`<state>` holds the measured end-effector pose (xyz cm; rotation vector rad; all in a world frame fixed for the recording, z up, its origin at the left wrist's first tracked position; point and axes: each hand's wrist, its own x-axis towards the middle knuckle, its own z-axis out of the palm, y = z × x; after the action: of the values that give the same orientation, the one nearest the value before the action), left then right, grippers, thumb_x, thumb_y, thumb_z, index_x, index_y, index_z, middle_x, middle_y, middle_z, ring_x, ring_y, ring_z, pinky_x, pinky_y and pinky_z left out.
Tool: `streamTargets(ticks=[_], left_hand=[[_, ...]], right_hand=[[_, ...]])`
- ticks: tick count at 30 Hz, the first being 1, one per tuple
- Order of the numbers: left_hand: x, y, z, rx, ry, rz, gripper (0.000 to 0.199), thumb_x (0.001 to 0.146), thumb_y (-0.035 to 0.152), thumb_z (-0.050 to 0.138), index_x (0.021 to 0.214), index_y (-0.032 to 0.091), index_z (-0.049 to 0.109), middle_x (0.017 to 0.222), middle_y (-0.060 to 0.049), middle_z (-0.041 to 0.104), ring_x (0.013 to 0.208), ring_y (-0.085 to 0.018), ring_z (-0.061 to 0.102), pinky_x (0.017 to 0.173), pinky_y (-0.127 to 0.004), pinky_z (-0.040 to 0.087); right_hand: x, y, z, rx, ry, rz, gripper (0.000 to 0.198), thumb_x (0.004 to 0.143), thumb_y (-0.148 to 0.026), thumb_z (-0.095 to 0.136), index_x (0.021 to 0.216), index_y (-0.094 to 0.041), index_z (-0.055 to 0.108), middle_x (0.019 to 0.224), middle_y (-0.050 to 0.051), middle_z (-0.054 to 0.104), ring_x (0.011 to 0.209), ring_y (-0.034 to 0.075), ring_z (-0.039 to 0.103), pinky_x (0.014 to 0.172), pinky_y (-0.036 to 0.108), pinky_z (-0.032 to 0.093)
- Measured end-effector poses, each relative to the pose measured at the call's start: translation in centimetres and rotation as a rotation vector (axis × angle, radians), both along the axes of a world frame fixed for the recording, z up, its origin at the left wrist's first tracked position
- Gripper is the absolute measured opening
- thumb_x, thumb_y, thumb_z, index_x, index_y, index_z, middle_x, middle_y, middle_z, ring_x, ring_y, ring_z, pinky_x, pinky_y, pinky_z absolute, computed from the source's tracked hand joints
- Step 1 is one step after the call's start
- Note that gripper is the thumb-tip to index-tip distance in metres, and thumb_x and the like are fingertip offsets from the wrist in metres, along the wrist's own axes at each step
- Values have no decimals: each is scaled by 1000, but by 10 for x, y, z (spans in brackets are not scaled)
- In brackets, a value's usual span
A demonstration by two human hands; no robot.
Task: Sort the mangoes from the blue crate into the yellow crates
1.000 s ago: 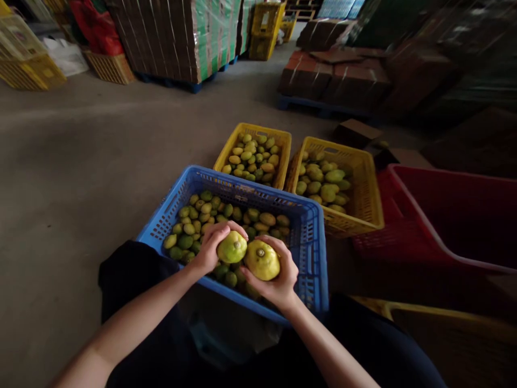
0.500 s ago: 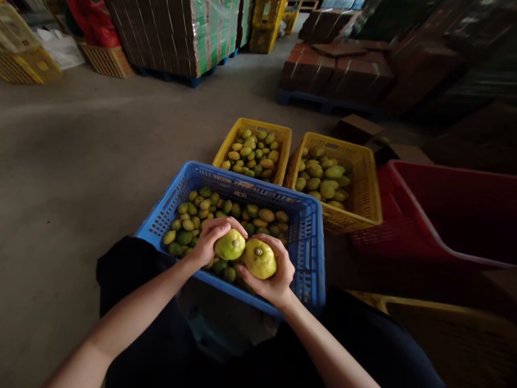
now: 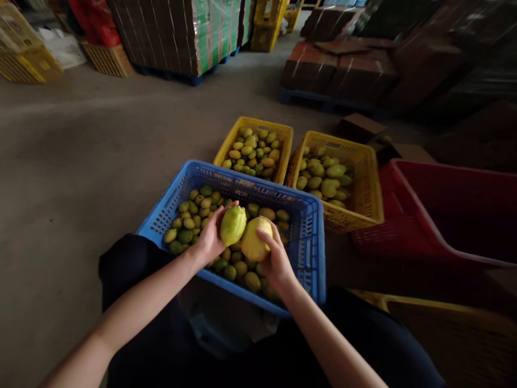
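Observation:
In my left hand [image 3: 210, 235] is a green-yellow lemon [image 3: 233, 226], held upright against the palm and fingers. My right hand [image 3: 278, 253] grips a yellower, larger lemon [image 3: 254, 241], with the thumb across its near side. The two fruits are side by side, close together, above a blue plastic crate [image 3: 316, 237]. Inside that crate lie several smaller green and yellow lemons [image 3: 252, 282]. The crate sits between my knees, and my forearms reach over its near rim.
Beyond the blue crate stand a yellow crate of lemons [image 3: 288, 141] and another yellow crate [image 3: 374, 188], partly filled. At right are a red bin [image 3: 428, 215] and a yellow crate rim [image 3: 428, 303]. Wrapped pallet stacks [image 3: 157, 37] and cardboard bundles [image 3: 309, 67] are farther back.
Both lemons have been turned in my hands, so their stem ends no longer face me. My hands have risen slightly, showing more lemons in the blue crate below.

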<state>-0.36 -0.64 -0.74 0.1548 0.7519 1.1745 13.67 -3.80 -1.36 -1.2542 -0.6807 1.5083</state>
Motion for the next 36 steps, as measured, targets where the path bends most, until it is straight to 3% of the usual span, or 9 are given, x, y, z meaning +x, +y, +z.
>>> streamTargets(ticks=[2, 5, 8, 15, 21, 26, 31, 34, 36], left_hand=[[4, 1, -5, -157, -32, 45, 27, 91, 28, 43, 97, 15, 67, 89, -6, 70, 89, -19, 66, 86, -32, 50], [10, 1, -17, -318, 15, 81, 22, 90, 26, 44, 84, 16, 63, 74, -5, 66, 81, -19, 66, 79, -31, 53], [14, -2, -25, -401, 51, 62, 18, 89, 25, 46, 79, 17, 59, 65, -3, 62, 74, -18, 65, 72, -28, 54], [15, -3, -27, -430, 79, 49, 19, 90, 26, 44, 80, 16, 57, 63, -2, 61, 61, -16, 61, 61, -26, 54], [15, -4, -33, -396, 93, 62, 17, 87, 24, 46, 80, 16, 59, 65, -3, 65, 61, -16, 63, 61, -27, 54], [12, -6, -20, -312, 36, 58, 23, 85, 25, 44, 81, 14, 64, 69, -6, 68, 78, -20, 68, 72, -30, 55], [6, -10, 3, -62, -179, -20, 27, 82, 28, 50, 97, 14, 68, 89, -8, 73, 90, -22, 69, 83, -31, 54], [3, -14, 9, 16, -201, 14, 24, 82, 26, 54, 93, 13, 70, 92, -8, 74, 88, -20, 69, 84, -28, 54], [2, -15, 9, 12, -181, 12, 21, 83, 25, 54, 86, 13, 70, 88, -7, 74, 85, -18, 69, 82, -27, 54]], right_hand=[[0, 6, -3, -218, 163, -41, 37, 71, -37, 68, 104, -25, 56, 86, -1, 66, 74, 18, 64, 62, 29, 56], [1, 11, -9, -495, 219, -83, 21, 75, -30, 65, 91, -20, 56, 70, 0, 64, 60, 17, 63, 54, 30, 56], [1, 11, -14, -659, 280, -101, 12, 81, -29, 60, 85, -19, 55, 64, 2, 64, 56, 17, 62, 50, 31, 56], [-1, 11, -12, -661, 305, -119, 9, 84, -28, 57, 86, -20, 53, 61, 1, 64, 53, 16, 62, 50, 30, 57], [-2, 10, -13, -646, 238, -100, 13, 82, -29, 59, 86, -17, 55, 61, 2, 64, 51, 17, 61, 48, 31, 56], [-6, -2, -6, -415, 227, -126, 23, 73, -31, 65, 91, -19, 58, 67, 0, 64, 61, 18, 63, 54, 28, 54], [-1, -9, 9, 88, 72, -36, 34, 70, -45, 70, 95, -27, 55, 84, -3, 63, 76, 16, 60, 66, 27, 51], [5, -10, 9, 423, -173, 12, 32, 68, -45, 71, 91, -25, 59, 86, -3, 61, 80, 17, 57, 74, 28, 48], [7, -11, 7, 547, -250, 46, 32, 68, -46, 69, 90, -23, 62, 86, -1, 62, 81, 18, 57, 76, 30, 48]])
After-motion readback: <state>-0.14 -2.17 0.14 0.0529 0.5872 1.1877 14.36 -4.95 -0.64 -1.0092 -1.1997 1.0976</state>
